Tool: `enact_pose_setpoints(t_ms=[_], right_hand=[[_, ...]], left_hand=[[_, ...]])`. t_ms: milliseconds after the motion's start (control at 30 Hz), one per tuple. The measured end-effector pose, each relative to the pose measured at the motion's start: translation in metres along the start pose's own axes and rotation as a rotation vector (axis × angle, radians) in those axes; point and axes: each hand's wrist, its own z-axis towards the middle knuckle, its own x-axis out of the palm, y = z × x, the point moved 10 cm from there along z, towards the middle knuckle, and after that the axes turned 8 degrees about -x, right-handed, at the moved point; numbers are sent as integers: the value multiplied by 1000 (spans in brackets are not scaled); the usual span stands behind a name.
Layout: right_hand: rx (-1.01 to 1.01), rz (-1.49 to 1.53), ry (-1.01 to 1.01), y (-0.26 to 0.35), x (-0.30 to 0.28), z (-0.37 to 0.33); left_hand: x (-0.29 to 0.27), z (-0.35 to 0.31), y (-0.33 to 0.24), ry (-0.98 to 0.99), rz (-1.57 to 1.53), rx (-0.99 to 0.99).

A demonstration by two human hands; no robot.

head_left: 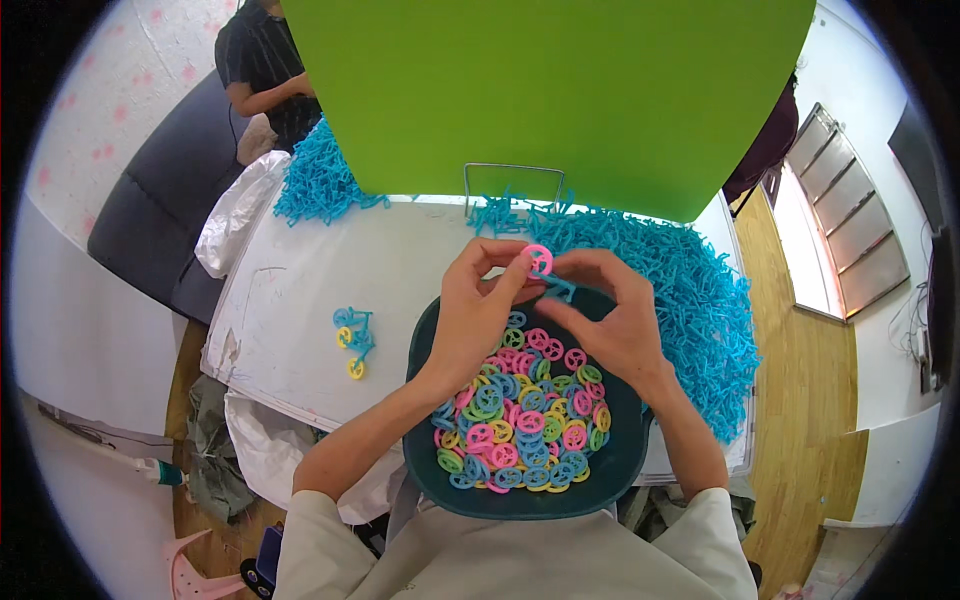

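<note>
Perhaps, into the dark green plastic tub [525, 508], the small pink spoked plastic wheel [540, 261] could drop, if the pinch loosens.
The left hand [480, 306] has fingers nearly closed, pinching this wheel above the tub; the right hand's [620, 322] fingers are slightly parted at a thin blue plastic frame [557, 287], but I cannot tell if they grip it; beyond lies a blue plastic heap [690, 290].
</note>
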Motion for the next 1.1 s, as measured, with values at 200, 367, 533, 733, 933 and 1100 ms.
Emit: enact_pose_setpoints(t_ms=[200,367,533,733,933,1100], right_hand=[[-111,-241,-88,7,-14,0],[126,-47,-114,-12,-15,-7],[189,-22,-148,-15,-17,-11],[-44,-156,-136,3,-18,-5],[166,51,-176,-19,-14,-12],[58,-88,-107,-9,-12,-10]], left_hand=[[10,-1,0,88,29,-12],[12,-1,-1,96,62,-22],[14,-2,-1,89,83,-17],[11,-1,23,107,-77,-245],[9,-4,24,72,-37,-226],[6,-4,29,79,-2,-268]])
